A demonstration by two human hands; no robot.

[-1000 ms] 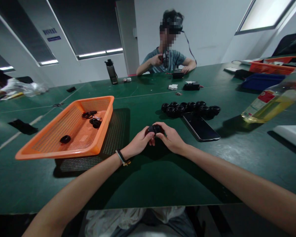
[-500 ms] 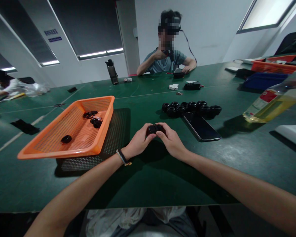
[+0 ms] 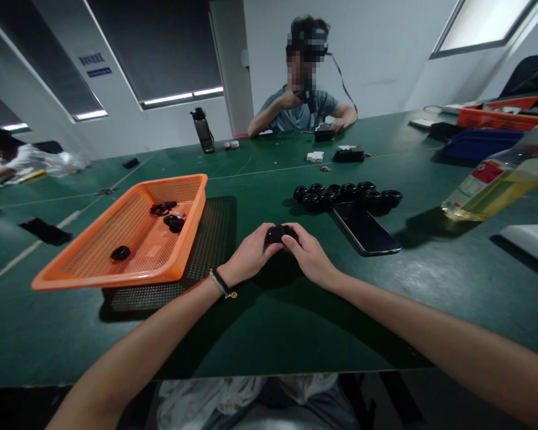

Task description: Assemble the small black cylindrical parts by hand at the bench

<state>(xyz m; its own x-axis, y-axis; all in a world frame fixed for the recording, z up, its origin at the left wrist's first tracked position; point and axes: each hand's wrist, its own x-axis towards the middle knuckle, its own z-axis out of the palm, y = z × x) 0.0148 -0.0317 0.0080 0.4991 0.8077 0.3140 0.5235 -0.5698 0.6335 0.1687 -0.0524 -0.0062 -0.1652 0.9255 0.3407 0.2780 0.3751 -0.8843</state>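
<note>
Evidently, a small black part [image 3: 275,234] is held over the table [image 3: 287,334], pinched between the left hand [image 3: 251,253] and the right hand [image 3: 310,251]. If squeezed unevenly, its smooth surface could be let slip, and it might be dropped near the black round pieces [image 3: 348,190].

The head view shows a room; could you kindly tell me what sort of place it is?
Probably an assembly workroom: a big green table bears an orange basket of small parts and clustered black round pieces.
</note>
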